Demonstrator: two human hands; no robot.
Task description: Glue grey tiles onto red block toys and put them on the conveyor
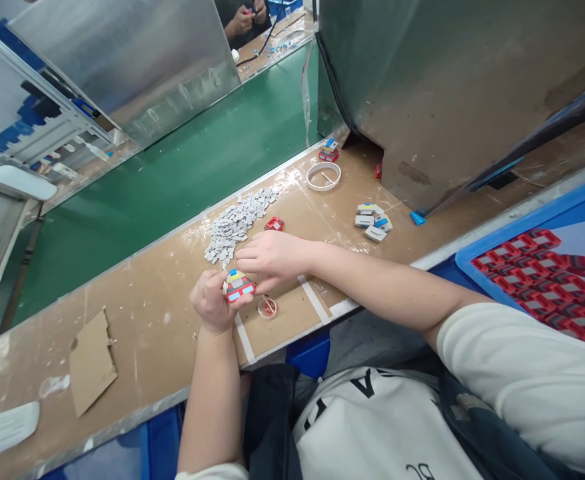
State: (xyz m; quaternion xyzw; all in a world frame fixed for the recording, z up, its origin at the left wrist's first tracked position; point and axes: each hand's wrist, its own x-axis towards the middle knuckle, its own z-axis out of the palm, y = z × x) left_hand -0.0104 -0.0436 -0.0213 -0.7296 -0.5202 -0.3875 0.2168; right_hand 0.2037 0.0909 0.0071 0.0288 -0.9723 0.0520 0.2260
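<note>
My left hand [213,301] is closed around a small toy car [238,287] with a red body, grey and yellow upper parts and light blue windows. Close against the toy's far right side is my right hand [275,259], its fingers bent together; whatever is between its fingertips is hidden. Just beyond the hands lies a heap of small grey-white pieces [237,223]. A red toy body [274,224] rests beside that heap. Near my left thumb sits a small round clear dish [267,307] with reddish contents and a thin stick in it.
A tape ring [323,177] and stacked toy parts [329,151] stand farther back. White and yellow parts [374,221] lie to the right, by a metal panel [452,87]. A blue tray [465,263] holds red parts. Beyond the green belt [172,180] are another person's hands [245,20]. Torn cardboard [92,367] lies left.
</note>
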